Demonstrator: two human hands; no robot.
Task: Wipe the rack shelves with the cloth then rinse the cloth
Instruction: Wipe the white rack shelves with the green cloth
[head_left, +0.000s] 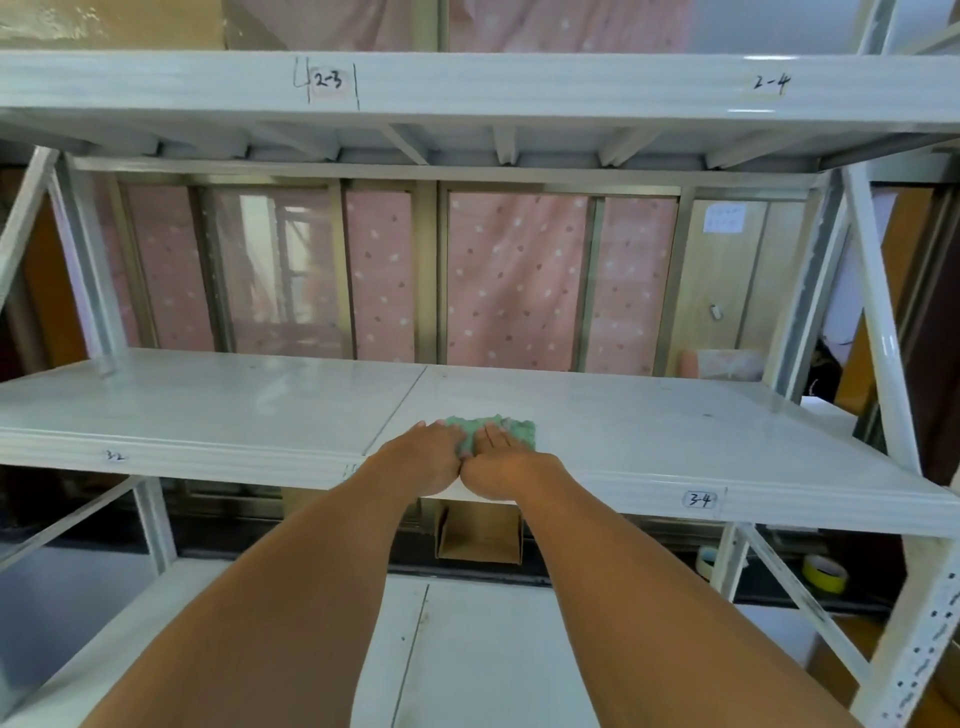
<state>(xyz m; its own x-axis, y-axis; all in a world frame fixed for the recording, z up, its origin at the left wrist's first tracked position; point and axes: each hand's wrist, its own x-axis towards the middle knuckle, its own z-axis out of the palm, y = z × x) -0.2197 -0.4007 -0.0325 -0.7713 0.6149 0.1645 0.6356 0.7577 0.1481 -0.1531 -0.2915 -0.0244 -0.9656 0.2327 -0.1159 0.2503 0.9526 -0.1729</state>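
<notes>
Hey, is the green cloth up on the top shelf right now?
No, the green cloth lies on the middle shelf, pressed under the left hand and right hand.

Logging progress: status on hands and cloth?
Pressing flat: left hand, right hand. Under them, cloth on middle shelf, by the seam. Below, box, not in the way.

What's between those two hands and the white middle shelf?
A green cloth, in the head view: the left hand and right hand press flat on it, and it lies on the middle shelf.
</notes>
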